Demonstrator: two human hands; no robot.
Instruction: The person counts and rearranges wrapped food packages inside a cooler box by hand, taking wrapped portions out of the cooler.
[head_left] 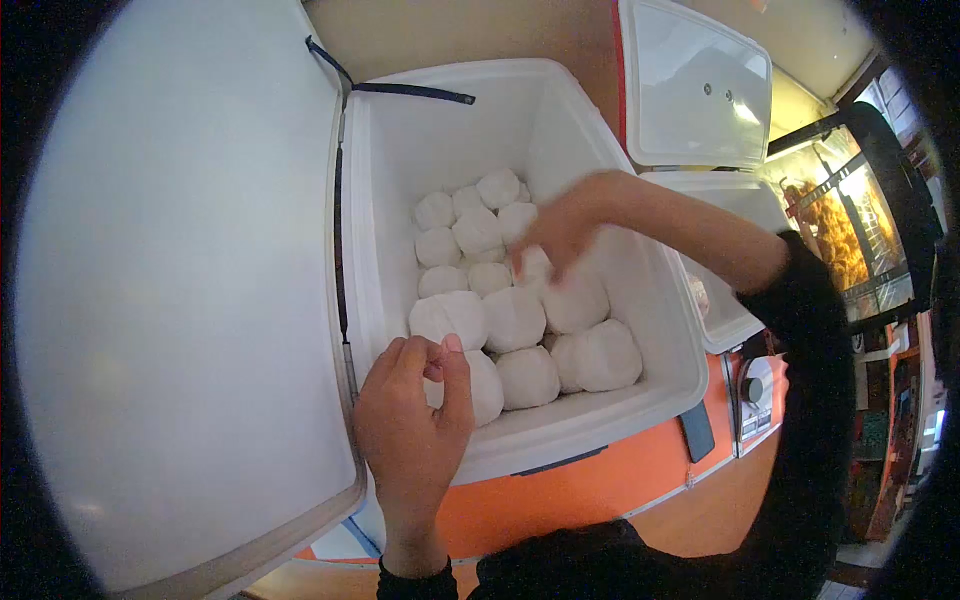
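Several white, rounded, dough-like balls (pixel 515 318) fill the bottom of a deep white cooler box (pixel 690 385). Above the front left balls, near the hinge side, is my left hand (pixel 415 400). Its fingers are curled in toward the raised thumb, and whatever lies between them is too small to make out. My right hand (pixel 570 225) reaches in over the right wall, blurred by motion. Its fingers point down and stand apart over the middle balls, overlapping them in this view. A smooth ball (pixel 608 355) lies at the front right corner, away from both hands.
The cooler's white lid (pixel 190 300) stands open at left, with a black strap (pixel 415 92) at its hinge. Right of the cooler are a second white box (pixel 740 325) with its lid (pixel 695 85) raised, a dark phone (pixel 697 432) on the orange surface (pixel 590 490), and a lit display case (pixel 840 225).
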